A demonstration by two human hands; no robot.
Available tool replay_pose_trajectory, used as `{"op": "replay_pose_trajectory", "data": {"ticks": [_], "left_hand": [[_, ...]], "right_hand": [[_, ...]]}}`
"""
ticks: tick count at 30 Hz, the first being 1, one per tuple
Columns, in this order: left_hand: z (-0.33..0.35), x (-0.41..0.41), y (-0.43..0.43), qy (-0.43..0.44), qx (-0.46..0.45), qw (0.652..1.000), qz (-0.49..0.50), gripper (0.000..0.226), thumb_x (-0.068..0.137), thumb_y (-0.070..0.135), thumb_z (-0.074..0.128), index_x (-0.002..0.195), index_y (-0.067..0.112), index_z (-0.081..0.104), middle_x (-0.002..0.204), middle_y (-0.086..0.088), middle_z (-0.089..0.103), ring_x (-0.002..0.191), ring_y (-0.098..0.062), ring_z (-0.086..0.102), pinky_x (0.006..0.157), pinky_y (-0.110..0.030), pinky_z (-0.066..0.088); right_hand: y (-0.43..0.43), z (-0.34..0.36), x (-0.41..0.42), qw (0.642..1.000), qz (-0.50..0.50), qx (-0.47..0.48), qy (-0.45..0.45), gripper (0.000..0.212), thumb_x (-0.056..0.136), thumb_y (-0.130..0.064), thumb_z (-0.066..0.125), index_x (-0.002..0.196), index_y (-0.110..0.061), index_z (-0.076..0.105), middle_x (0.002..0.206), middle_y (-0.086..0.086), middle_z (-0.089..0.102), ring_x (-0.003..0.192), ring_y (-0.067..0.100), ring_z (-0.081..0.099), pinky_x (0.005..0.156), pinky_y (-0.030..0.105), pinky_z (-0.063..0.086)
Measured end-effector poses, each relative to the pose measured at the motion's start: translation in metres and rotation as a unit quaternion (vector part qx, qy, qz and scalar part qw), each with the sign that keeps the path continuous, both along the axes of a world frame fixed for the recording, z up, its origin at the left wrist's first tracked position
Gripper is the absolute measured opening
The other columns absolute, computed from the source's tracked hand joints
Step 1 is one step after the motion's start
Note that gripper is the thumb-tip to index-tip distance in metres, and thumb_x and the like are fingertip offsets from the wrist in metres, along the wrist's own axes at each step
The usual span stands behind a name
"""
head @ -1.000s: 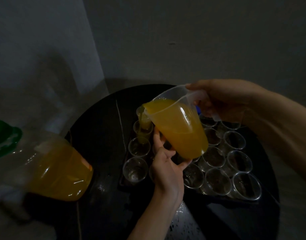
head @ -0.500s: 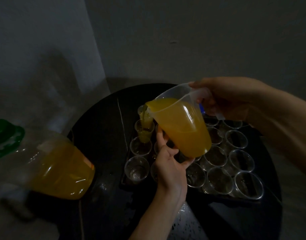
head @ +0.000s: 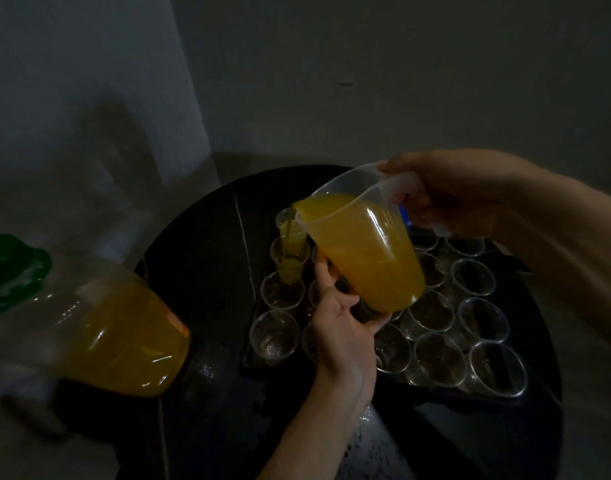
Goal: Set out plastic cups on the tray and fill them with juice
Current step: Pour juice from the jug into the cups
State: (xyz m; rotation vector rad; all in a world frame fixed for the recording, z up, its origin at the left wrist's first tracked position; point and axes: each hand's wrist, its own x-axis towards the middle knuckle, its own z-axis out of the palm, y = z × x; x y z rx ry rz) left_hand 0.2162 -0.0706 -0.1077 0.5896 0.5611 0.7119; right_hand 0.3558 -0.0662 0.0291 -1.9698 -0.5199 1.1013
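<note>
Left hand (head: 344, 336): cupped under the base of the pitcher, fingers spread against it.
Jug (head: 100, 336): clear, green cap, orange juice inside, at the table's (head: 200, 271) left edge; no legible label.
Tray (head: 252, 365): dark, carrying rows of clear plastic cups (head: 439, 358), most empty.
Pitcher (head: 366, 251): clear, tilted left, pouring juice into a cup (head: 289, 263) in the tray's far left column.
Right hand (head: 460, 195): closed around the pitcher handle.
Writing: none readable.
</note>
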Motion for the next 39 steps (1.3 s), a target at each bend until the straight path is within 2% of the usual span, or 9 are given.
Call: {"op": "replay_pose_trajectory", "data": {"ticks": [5, 10, 14, 16, 22, 28, 33, 36, 39], "left_hand": [[0.0003, -0.0007, -0.0018, 0.004, -0.008, 1.000, -0.001, 0.079, 0.065, 0.019, 0.047, 0.138, 0.048, 0.042, 0.134, 0.012, 0.051, 0.121, -0.021, 0.054, 0.098, -0.062, 0.048], [-0.0012, 0.0004, -0.0016, 0.008, -0.004, 1.000, -0.005, 0.077, 0.066, 0.019, 0.046, 0.137, 0.049, 0.041, 0.133, 0.012, 0.052, 0.123, -0.023, 0.052, 0.100, -0.064, 0.047], [-0.0011, 0.0001, -0.0018, 0.008, 0.000, 1.000, -0.009, 0.080, 0.067, 0.019, 0.045, 0.141, 0.048, 0.041, 0.138, 0.009, 0.050, 0.125, -0.024, 0.052, 0.101, -0.065, 0.046], [-0.0003, -0.0001, -0.0019, 0.008, -0.006, 1.000, -0.008, 0.082, 0.066, 0.019, 0.045, 0.143, 0.046, 0.041, 0.140, 0.007, 0.049, 0.125, -0.025, 0.052, 0.101, -0.066, 0.046], [0.0029, 0.0007, -0.0023, 0.012, -0.013, 1.000, -0.002, 0.082, 0.064, 0.020, 0.046, 0.141, 0.048, 0.038, 0.132, 0.012, 0.050, 0.120, -0.021, 0.053, 0.100, -0.065, 0.046], [0.0031, -0.0008, -0.0018, 0.007, -0.014, 1.000, -0.001, 0.077, 0.065, 0.019, 0.046, 0.137, 0.047, 0.042, 0.133, 0.012, 0.052, 0.120, -0.022, 0.054, 0.098, -0.063, 0.048], [0.0006, -0.0008, -0.0019, 0.009, -0.010, 1.000, -0.005, 0.081, 0.066, 0.020, 0.047, 0.141, 0.049, 0.040, 0.135, 0.011, 0.051, 0.122, -0.022, 0.053, 0.099, -0.063, 0.047], [-0.0009, -0.0011, -0.0016, 0.008, -0.007, 1.000, -0.002, 0.080, 0.065, 0.019, 0.050, 0.139, 0.048, 0.040, 0.135, 0.010, 0.051, 0.123, -0.023, 0.053, 0.100, -0.065, 0.046], [0.0004, -0.0008, -0.0017, 0.017, -0.007, 1.000, 0.004, 0.066, 0.082, 0.013, 0.041, 0.140, 0.046, 0.039, 0.134, 0.010, 0.050, 0.122, -0.023, 0.053, 0.100, -0.066, 0.046]], "right_hand": [[-0.0010, -0.0016, -0.0004, 1.000, -0.003, -0.007, -0.005, 0.026, 0.096, -0.039, 0.057, 0.100, -0.013, 0.061, 0.052, -0.003, 0.050, 0.050, 0.010, 0.039, 0.055, 0.024, 0.034], [-0.0014, -0.0014, 0.0021, 1.000, 0.004, -0.016, -0.001, 0.026, 0.095, -0.040, 0.058, 0.098, -0.014, 0.060, 0.056, -0.001, 0.050, 0.048, 0.009, 0.041, 0.046, 0.018, 0.038], [-0.0013, -0.0009, 0.0025, 1.000, -0.001, -0.010, -0.003, 0.025, 0.095, -0.039, 0.059, 0.095, -0.015, 0.061, 0.061, 0.000, 0.053, 0.053, 0.010, 0.042, 0.056, 0.023, 0.036], [-0.0014, -0.0014, 0.0019, 1.000, -0.011, -0.007, -0.005, 0.023, 0.095, -0.038, 0.060, 0.095, -0.015, 0.061, 0.059, -0.001, 0.053, 0.053, 0.010, 0.041, 0.057, 0.023, 0.036], [-0.0016, -0.0002, 0.0005, 1.000, 0.001, -0.020, -0.010, 0.027, 0.094, -0.042, 0.059, 0.091, -0.014, 0.060, 0.058, -0.001, 0.051, 0.046, 0.008, 0.040, 0.046, 0.020, 0.037], [-0.0009, 0.0024, -0.0039, 1.000, -0.014, -0.012, -0.006, 0.027, 0.095, -0.039, 0.059, 0.088, -0.014, 0.059, 0.044, -0.004, 0.048, 0.038, 0.006, 0.039, 0.039, 0.012, 0.035], [0.0000, 0.0005, -0.0047, 1.000, -0.015, -0.020, -0.009, 0.025, 0.095, -0.040, 0.059, 0.094, -0.015, 0.060, 0.044, -0.005, 0.049, 0.043, 0.007, 0.039, 0.047, 0.019, 0.035], [0.0001, -0.0024, -0.0037, 1.000, -0.011, -0.016, -0.004, 0.025, 0.095, -0.040, 0.059, 0.099, -0.015, 0.060, 0.048, -0.004, 0.049, 0.045, 0.007, 0.039, 0.046, 0.020, 0.035], [0.0002, -0.0050, -0.0016, 1.000, -0.014, 0.004, 0.005, 0.025, 0.096, -0.037, 0.059, 0.107, -0.014, 0.059, 0.050, -0.003, 0.050, 0.044, 0.006, 0.039, 0.046, 0.019, 0.034]]}}
